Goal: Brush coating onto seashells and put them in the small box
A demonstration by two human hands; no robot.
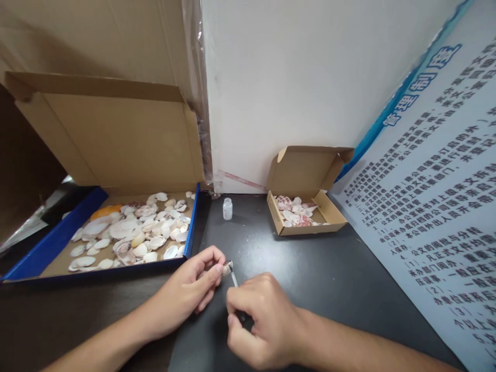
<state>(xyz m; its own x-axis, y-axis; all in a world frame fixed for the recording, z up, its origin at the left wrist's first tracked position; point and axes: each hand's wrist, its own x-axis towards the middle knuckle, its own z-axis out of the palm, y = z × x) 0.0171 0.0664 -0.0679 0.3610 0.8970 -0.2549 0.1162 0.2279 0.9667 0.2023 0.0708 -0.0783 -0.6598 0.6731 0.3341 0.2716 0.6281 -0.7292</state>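
My left hand (201, 281) pinches a small shell (228, 268) between thumb and fingertips, above the dark table. In my right hand (263, 320) is a thin brush (233, 278) with a pale stem, and its dark tip touches the shell. My fingers hide the brush's other end. A small bottle (227, 209) with whitish contents stands uncapped beyond my hands. Left of it, an open blue-sided box (192, 225) holds many loose shells (135, 227). Over on the right, a smaller open cardboard box (325, 229) contains more shells (296, 209), some reddish and patterned.
The black table (318, 279) runs back to a white wall (310, 67). A printed poster (434, 181) leans along the right side. Brown cardboard (116, 36) and clear plastic wrap (194, 62) stand behind the left box, whose lid is raised.
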